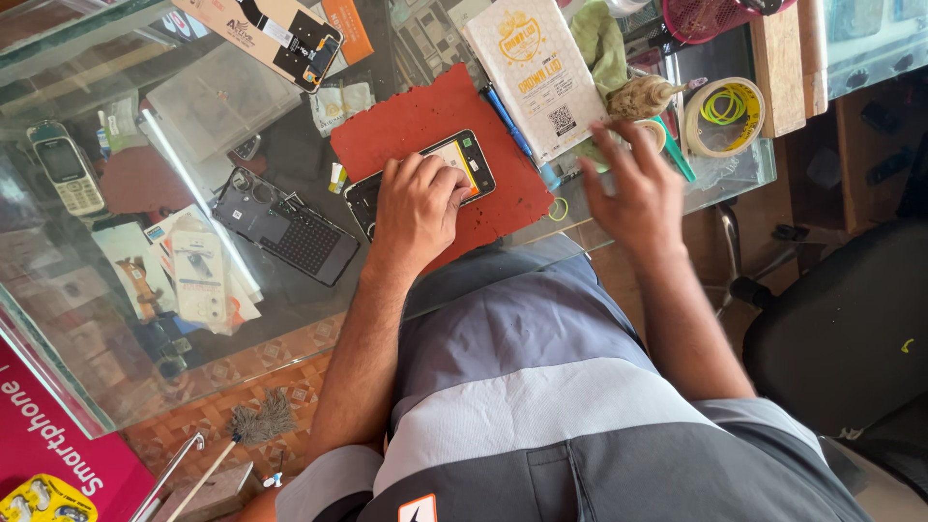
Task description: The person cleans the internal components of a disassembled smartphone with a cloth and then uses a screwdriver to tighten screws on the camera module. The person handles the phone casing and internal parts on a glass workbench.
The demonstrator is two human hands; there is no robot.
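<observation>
head view: the left hand (pixel 418 208) lay flat, fingers together, pressed on a smartphone (pixel 462 159) whose lit screen showed only at the hand's 1 o'clock. the phone rested on a red mat (pixel 425 121) on the glass table (pixel 116 319). the right hand (pixel 630 193) hovered at the left hand's 3 o'clock, blurred, fingers spread and holding nothing, near the table edge. at its 11 o'clock lay a white printed packet (pixel 536 72) with a blue pen (pixel 507 121) along its side; at its 12 o'clock a small brush (pixel 643 97) on a green cloth (pixel 599 39). a tape roll (pixel 723 118) sat at its 1 o'clock. at the left hand's 9 o'clock lay a black phone back cover (pixel 285 227); farther, at 10 o'clock, an old keypad phone (pixel 66 166).
</observation>
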